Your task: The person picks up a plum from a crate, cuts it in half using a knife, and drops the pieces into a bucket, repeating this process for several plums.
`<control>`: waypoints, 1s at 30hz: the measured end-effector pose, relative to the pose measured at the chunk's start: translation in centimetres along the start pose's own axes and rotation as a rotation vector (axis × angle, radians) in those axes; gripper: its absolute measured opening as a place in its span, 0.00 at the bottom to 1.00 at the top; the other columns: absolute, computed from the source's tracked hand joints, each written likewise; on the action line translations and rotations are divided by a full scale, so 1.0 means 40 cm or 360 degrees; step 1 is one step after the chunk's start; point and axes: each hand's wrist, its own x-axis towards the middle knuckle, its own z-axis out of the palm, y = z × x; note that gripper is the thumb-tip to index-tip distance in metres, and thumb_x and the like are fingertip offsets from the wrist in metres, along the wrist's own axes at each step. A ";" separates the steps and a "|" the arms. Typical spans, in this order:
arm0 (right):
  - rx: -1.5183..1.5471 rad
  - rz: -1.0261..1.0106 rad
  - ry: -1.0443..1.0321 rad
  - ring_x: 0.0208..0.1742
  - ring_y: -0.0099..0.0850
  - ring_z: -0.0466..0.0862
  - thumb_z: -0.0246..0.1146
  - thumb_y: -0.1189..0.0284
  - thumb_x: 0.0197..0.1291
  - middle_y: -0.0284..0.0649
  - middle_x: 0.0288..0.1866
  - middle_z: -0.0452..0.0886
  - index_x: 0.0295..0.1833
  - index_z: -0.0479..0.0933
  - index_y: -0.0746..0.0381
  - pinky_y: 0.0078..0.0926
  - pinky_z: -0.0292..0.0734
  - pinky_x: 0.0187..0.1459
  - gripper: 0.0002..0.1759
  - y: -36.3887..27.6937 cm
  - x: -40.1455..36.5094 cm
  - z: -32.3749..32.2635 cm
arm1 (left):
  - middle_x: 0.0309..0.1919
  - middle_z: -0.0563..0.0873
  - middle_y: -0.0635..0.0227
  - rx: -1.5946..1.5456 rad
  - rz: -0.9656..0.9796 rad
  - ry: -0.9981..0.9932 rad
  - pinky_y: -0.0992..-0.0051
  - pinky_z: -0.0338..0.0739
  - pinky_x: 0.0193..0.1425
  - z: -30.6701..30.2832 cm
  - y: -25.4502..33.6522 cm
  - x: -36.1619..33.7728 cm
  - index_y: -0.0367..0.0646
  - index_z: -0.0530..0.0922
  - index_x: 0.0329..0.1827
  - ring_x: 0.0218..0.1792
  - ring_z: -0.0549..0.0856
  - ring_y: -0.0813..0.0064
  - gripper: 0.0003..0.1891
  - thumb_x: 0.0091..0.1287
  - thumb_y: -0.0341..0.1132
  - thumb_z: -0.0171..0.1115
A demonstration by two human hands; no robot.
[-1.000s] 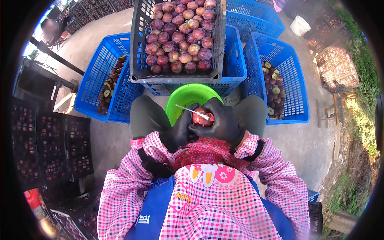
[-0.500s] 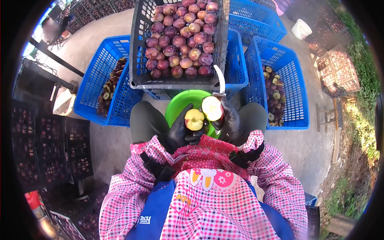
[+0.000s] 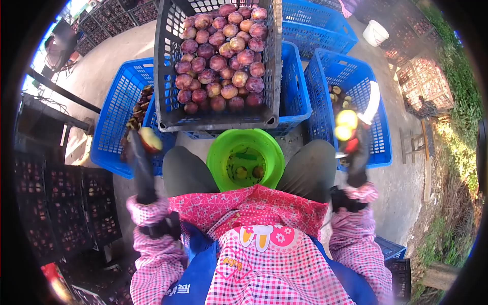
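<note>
My left hand (image 3: 142,165), in a black glove, is over the left blue crate (image 3: 109,132), with a cut plum half (image 3: 151,139) at its fingertips. Over the right blue crate (image 3: 378,147) is my right hand (image 3: 358,157), also gloved and blurred. It grips a knife with a curved pale blade (image 3: 373,101), and yellow cut fruit (image 3: 346,122) shows beside its fingers. Between my knees stands a green basin (image 3: 216,162) with a few fruit pieces in dark liquid. A black crate (image 3: 218,122) of whole plums (image 3: 218,63) rests beyond it.
More blue crates (image 3: 320,33) stand behind the black one. Stacked dark crates (image 3: 63,203) of fruit line the left side. A white bucket (image 3: 375,33) is at the upper right, and a person (image 3: 61,43) is at the far upper left.
Both hands have moved apart from above the green basin, the left one out to the left crate, the right one out to the right crate with the knife. The basin's inside now shows.
</note>
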 end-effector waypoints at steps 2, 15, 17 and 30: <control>-0.1701 -0.0595 0.0446 0.37 0.30 0.82 0.65 0.59 0.69 0.39 0.38 0.82 0.53 0.78 0.63 0.29 0.79 0.42 0.18 -0.146 0.065 0.008 | 0.55 0.82 0.55 0.0610 -0.0053 0.0047 0.70 0.77 0.59 -0.056 0.082 0.084 0.36 0.72 0.68 0.58 0.81 0.65 0.26 0.76 0.46 0.57; -0.1221 -0.0398 -0.0124 0.33 0.23 0.75 0.68 0.69 0.65 0.37 0.32 0.79 0.49 0.80 0.67 0.27 0.74 0.38 0.13 -0.073 0.084 0.191 | 0.50 0.85 0.46 0.1533 0.0547 -0.1228 0.53 0.78 0.56 0.541 -0.063 0.471 0.38 0.75 0.62 0.53 0.84 0.47 0.32 0.65 0.56 0.62; -0.1222 -0.0385 -0.0111 0.34 0.23 0.76 0.67 0.69 0.66 0.38 0.34 0.80 0.51 0.79 0.67 0.26 0.74 0.39 0.14 -0.064 0.083 0.188 | 0.52 0.84 0.45 0.1565 0.0437 -0.1320 0.53 0.77 0.58 0.603 -0.050 0.486 0.38 0.75 0.61 0.55 0.83 0.47 0.32 0.64 0.56 0.62; -0.0747 -0.0041 -0.0538 0.35 0.29 0.81 0.56 0.63 0.76 0.42 0.38 0.80 0.59 0.76 0.65 0.29 0.76 0.40 0.18 -0.071 -0.011 0.343 | 0.63 0.76 0.68 -0.0484 -0.0628 -0.1359 0.73 0.80 0.53 0.525 0.190 0.309 0.43 0.63 0.75 0.57 0.81 0.74 0.27 0.76 0.41 0.54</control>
